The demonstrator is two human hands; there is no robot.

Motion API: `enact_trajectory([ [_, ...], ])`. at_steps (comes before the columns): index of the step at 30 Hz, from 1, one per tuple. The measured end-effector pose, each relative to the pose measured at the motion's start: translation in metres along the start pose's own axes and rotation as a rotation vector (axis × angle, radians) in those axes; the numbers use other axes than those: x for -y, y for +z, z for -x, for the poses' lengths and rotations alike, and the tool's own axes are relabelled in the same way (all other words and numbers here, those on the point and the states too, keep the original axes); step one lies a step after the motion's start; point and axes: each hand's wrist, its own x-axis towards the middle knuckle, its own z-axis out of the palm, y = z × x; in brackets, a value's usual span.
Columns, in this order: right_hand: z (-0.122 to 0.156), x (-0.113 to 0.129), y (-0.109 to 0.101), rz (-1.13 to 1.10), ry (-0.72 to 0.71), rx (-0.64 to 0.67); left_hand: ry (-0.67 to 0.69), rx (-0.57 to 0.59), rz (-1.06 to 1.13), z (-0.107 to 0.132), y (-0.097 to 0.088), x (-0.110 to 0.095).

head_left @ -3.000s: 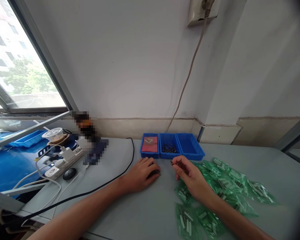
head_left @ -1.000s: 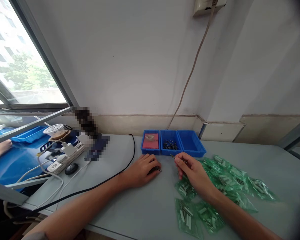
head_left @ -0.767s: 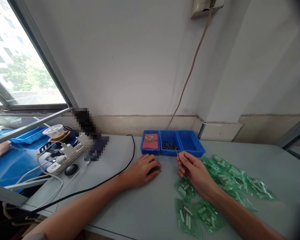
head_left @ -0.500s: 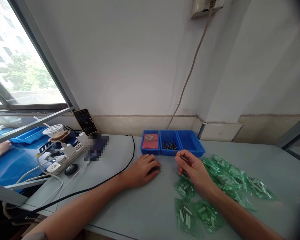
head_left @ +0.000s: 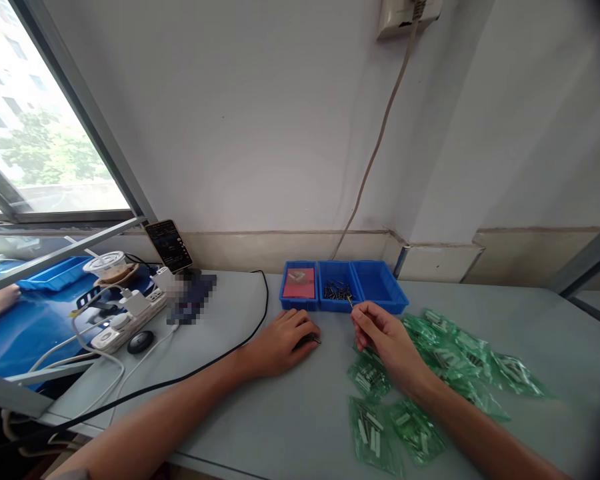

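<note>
My left hand rests on the grey table with its fingers curled. A small dark metal piece pokes out by its thumb; whatever else lies under the palm is hidden. My right hand pinches a thin, brass-coloured metal piece between thumb and fingertips, just in front of the middle blue bin. Small dark metal parts lie loose in that bin. Beneath and beside my right forearm are green plastic bags holding silvery and white stick-like pieces.
The left blue bin holds a pink card; another blue bin adjoins on the right. A black cable crosses the table under my left arm. Leftward are a power strip, a propped phone and another person's hand.
The view has shifted slightly. The brass-coloured piece in my right fingertips shows more clearly, pointing up toward the middle bin. My left hand stays in place.
</note>
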Motion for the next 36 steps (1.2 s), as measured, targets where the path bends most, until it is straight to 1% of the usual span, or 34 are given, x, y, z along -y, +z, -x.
enact_trajectory([
  [4,-0.0019,-0.0031,-0.0025,0.089,-0.026,-0.01,-0.001,0.002,0.001,-0.0005,0.0,-0.0001],
  [8,-0.0026,-0.0056,-0.0048,0.212,-0.102,-0.034,-0.001,0.006,-0.003,-0.0005,-0.001,-0.0004],
  [13,-0.0012,-0.0078,-0.0057,0.27,-0.139,-0.048,-0.003,0.002,-0.007,0.0,-0.0008,-0.0004],
  [16,-0.0014,-0.0098,-0.006,0.258,-0.153,-0.052,-0.005,0.003,-0.002,0.0,-0.0003,-0.0004],
  [19,-0.0017,-0.0098,-0.005,0.197,-0.173,-0.055,-0.01,0.007,0.006,0.0001,-0.0001,-0.0003],
  [23,-0.001,-0.0076,-0.0036,0.146,-0.15,-0.055,-0.014,0.014,0.012,0.0003,0.0002,0.0002],
  [36,0.0008,-0.0059,-0.0045,0.176,-0.105,-0.02,-0.015,0.007,0.008,-0.0004,-0.0011,-0.0015],
])
